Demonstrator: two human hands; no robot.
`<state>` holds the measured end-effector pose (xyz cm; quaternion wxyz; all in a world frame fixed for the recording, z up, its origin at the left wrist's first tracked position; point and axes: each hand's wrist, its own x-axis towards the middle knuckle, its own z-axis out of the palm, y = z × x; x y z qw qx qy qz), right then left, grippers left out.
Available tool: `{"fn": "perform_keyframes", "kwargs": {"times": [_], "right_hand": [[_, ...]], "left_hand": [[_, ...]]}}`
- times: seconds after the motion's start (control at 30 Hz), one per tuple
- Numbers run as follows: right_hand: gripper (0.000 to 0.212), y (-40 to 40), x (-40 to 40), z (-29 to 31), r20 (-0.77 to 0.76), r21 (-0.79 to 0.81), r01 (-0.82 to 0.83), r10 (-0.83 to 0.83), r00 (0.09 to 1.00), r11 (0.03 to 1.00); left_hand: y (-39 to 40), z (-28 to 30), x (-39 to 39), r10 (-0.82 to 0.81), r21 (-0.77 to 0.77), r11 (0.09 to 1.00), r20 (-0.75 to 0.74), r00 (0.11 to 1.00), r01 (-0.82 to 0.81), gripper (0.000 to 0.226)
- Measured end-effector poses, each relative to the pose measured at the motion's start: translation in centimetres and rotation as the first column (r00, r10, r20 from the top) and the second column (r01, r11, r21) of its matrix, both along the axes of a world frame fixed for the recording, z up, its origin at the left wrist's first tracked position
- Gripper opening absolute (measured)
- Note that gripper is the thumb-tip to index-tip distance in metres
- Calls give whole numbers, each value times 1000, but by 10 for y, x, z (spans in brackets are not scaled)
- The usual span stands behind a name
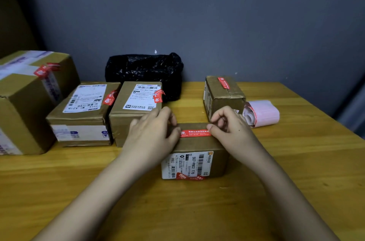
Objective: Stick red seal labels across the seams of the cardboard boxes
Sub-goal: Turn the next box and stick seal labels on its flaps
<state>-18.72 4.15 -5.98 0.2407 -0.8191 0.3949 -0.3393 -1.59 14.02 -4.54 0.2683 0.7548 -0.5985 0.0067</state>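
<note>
Hands (194, 126) press label (194, 133) — box (199, 146) top.

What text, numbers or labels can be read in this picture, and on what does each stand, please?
"507-P802 T70": shipping label on the near box.
"P802": same label, left part.
"A218": shipping label on the second box from the left, printed upside down; uncertain.
Red seal label between both hands: white characters, too small to read.
All other labels and barcodes: too blurred.
</note>
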Motion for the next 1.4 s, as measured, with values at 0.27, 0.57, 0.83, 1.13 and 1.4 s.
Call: {"fn": "perform_keyframes", "kwargs": {"times": [0.27, 0.57, 0.83, 1.13, 1.4], "right_hand": [[22, 2, -13, -3, 152, -63, -39, 49, 987, 997], [59, 30, -37, -14, -393, -394, -257, 91, 915, 883], [62, 30, -40, -22, -361, -347, -267, 135, 923, 899], [58, 27, -42, -22, -285, -337, -242, 146, 947, 910], [62, 28, -39, -19, -118, -193, -170, 149, 982, 966]], "left_hand": [[5, -5, 13, -71, -102, 993, -109, 991, 60, 10], [36, -21, 13, -346, -59, 920, 344, 873, 388, 52], [33, -33, 23, -411, -244, 886, -18, 912, 395, 44], [33, -31, 24, -360, -241, 891, 142, 922, 385, 40], [33, -29, 18, -331, -304, 894, 48, 943, 329, 30]]}}
